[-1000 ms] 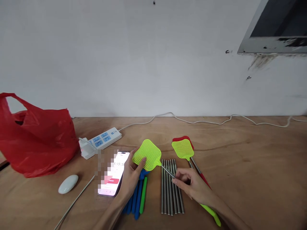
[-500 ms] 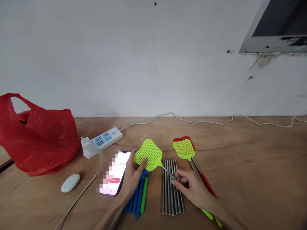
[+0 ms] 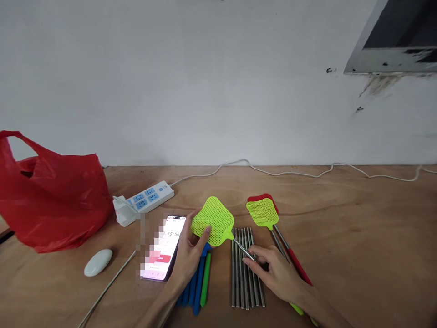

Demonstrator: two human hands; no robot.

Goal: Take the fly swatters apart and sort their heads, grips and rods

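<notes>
In the head view we take the row of steel rods point(image 3: 245, 269) on the wooden table point(image 3: 358, 255) as our landmark. Just to its upper left, raised above the table, we see the yellow-green swatter head point(image 3: 214, 221), gripped near its left edge by our left hand point(image 3: 191, 253), thumb pressed on the mesh and fingers tucked behind. Its steel shaft point(image 3: 243, 248) slants over the top of the rods into our right hand point(image 3: 276, 271), which is curled just right of them, thumb and forefinger pinching the metal; we cannot tell where the shaft ends within the fingers. Against a second ago, both grips are the same, but the swatter head sits slightly farther right relative to the rods, and our right hand is a little lower, uncovering more of the red handle point(image 3: 300, 268). Right of the rods, that handle's swatter lies partly under a second yellow-green swatter point(image 3: 262, 213). Left of the rods lie several blue handles point(image 3: 193, 289) and one green handle point(image 3: 205, 280); farther left rests the lit phone point(image 3: 162, 255), whose partly masked readout ends in 16:00, where it showed 15 minutes a second ago.
</notes>
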